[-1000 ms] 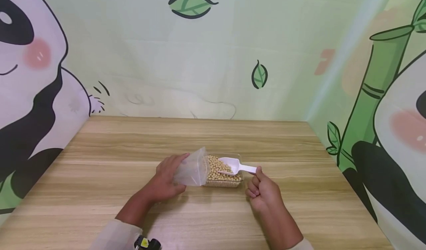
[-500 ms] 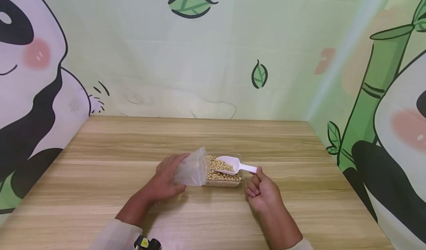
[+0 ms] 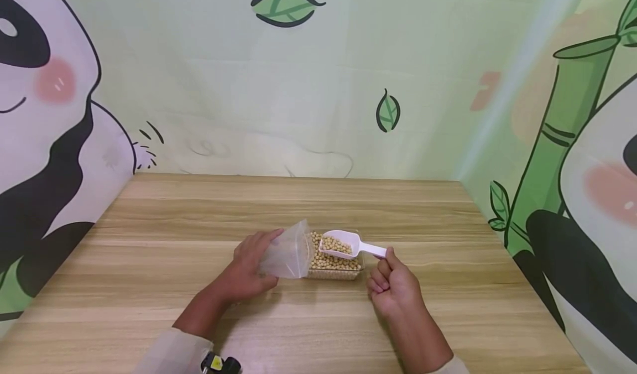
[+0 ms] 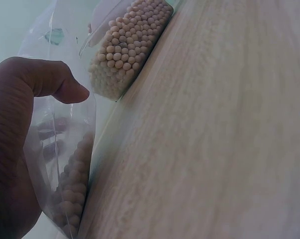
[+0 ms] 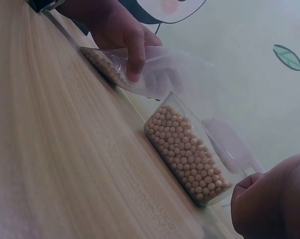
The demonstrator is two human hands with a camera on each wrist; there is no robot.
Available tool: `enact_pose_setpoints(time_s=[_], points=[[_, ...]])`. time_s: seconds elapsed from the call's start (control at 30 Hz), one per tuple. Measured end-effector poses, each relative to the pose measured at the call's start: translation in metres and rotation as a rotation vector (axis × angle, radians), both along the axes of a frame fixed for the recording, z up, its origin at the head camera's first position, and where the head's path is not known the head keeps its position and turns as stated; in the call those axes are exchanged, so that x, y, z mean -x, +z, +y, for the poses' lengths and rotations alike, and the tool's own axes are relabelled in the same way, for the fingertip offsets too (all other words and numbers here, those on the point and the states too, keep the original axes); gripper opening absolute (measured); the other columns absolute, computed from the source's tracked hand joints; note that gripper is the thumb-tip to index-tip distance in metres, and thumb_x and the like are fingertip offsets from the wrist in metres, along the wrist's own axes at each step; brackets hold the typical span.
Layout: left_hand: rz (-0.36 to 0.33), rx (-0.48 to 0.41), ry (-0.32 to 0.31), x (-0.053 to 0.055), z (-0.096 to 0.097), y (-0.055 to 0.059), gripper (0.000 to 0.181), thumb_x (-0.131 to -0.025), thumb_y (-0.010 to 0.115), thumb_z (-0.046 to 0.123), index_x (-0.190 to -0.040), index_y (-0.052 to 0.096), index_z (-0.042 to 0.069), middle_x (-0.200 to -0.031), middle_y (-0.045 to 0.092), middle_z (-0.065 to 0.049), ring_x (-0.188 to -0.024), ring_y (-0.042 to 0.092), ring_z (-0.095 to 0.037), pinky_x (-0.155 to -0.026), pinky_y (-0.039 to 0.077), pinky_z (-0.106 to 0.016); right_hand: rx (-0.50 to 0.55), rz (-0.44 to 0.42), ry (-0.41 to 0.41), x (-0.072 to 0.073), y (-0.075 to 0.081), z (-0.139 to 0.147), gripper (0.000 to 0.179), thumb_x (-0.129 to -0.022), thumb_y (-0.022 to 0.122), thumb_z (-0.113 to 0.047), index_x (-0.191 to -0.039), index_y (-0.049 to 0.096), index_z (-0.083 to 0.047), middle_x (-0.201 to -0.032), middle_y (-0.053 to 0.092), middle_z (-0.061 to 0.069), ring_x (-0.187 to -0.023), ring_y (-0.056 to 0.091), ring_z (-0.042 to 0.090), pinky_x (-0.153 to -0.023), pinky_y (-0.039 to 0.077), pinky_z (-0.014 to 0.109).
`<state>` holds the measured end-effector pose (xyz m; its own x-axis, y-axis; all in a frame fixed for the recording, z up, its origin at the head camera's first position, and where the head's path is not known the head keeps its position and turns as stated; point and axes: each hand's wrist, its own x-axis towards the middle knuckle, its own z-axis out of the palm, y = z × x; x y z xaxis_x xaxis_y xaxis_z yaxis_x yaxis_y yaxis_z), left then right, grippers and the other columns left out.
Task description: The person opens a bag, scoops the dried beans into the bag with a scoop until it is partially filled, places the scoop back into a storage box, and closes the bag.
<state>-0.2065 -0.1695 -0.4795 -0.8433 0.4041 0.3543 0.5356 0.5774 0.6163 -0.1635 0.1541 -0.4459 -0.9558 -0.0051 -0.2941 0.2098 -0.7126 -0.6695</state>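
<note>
While both hands (image 3: 252, 269) (image 3: 396, 290) are curled, left holds bag (image 3: 287, 254); right, scoop (image 3: 355, 245).

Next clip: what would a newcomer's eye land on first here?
Probably the painted panda at the head view's left edge. Then, below centre, the white scoop of pale beans that the right hand holds over a clear box; the left hand grips a plastic bag beside it.

From my head, one camera looks forward and down across the worktop (image 3: 199, 211), taking in my left hand (image 3: 251, 268) and right hand (image 3: 396, 286). My wrist cameras look low, close and tilted from opposite sides, sharing the bag (image 3: 286, 254) and the box (image 3: 332, 275).
</note>
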Motion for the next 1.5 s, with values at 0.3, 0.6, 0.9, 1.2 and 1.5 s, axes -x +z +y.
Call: enact_pose_setpoints(time_s=[0.3, 0.6, 0.9, 1.2, 1.5], points=[[0.084, -0.025, -0.014, 0.024, -0.009, -0.038, 0.102, -0.07, 0.081, 0.019, -0.164, 0.043, 0.032, -0.143, 0.06, -0.004, -0.131, 0.047, -0.032, -0.103, 0.031, -0.063, 0.067, 0.033, 0.033, -0.001, 0.006, 0.0, 0.048, -0.12, 0.028, -0.033, -0.089, 0.057, -0.012, -0.057, 0.023, -0.008, -0.056, 0.014, 0.008, -0.06, 0.012, 0.022], [0.027, 0.004, -0.004, 0.0, 0.0, 0.0, 0.095, -0.072, 0.076, 0.013, -0.162, 0.046, 0.016, -0.142, 0.062, -0.013, -0.131, 0.049, -0.038, -0.106, 0.032, -0.066, 0.072, 0.068, 0.088, -0.004, 0.013, 0.001, 0.049, -0.121, 0.027, -0.033, -0.091, 0.06, -0.012, -0.058, 0.021, -0.008, -0.055, 0.014, 0.009, -0.061, 0.01, 0.022], [0.062, -0.015, -0.009, 0.005, -0.003, -0.009, 0.096, -0.071, 0.077, 0.015, -0.162, 0.046, 0.02, -0.141, 0.062, -0.011, -0.128, 0.05, -0.036, -0.103, 0.032, -0.066, 0.012, 0.136, 0.13, -0.006, 0.017, -0.007, 0.04, -0.12, 0.03, -0.032, -0.09, 0.051, -0.016, -0.063, 0.016, -0.006, -0.055, 0.016, 0.009, -0.06, 0.013, 0.022], [0.023, -0.003, -0.003, 0.002, -0.001, -0.003, 0.094, -0.073, 0.076, 0.012, -0.162, 0.046, 0.016, -0.143, 0.062, -0.012, -0.131, 0.049, -0.038, -0.106, 0.032, -0.067, -0.171, 0.235, 0.123, -0.011, 0.018, -0.016, 0.045, -0.119, 0.036, -0.029, -0.076, 0.044, -0.019, -0.06, 0.021, -0.006, -0.052, 0.022, 0.008, -0.059, 0.013, 0.025], [-0.028, 0.048, 0.018, -0.003, 0.002, 0.007, 0.093, -0.075, 0.075, 0.01, -0.162, 0.045, 0.014, -0.147, 0.061, -0.012, -0.135, 0.049, -0.037, -0.11, 0.032, -0.067, -0.34, 0.374, 0.14, -0.015, 0.013, -0.022, 0.052, -0.119, 0.043, -0.024, -0.071, 0.026, -0.013, -0.062, 0.019, -0.001, -0.052, 0.024, 0.008, -0.057, 0.014, 0.028]])
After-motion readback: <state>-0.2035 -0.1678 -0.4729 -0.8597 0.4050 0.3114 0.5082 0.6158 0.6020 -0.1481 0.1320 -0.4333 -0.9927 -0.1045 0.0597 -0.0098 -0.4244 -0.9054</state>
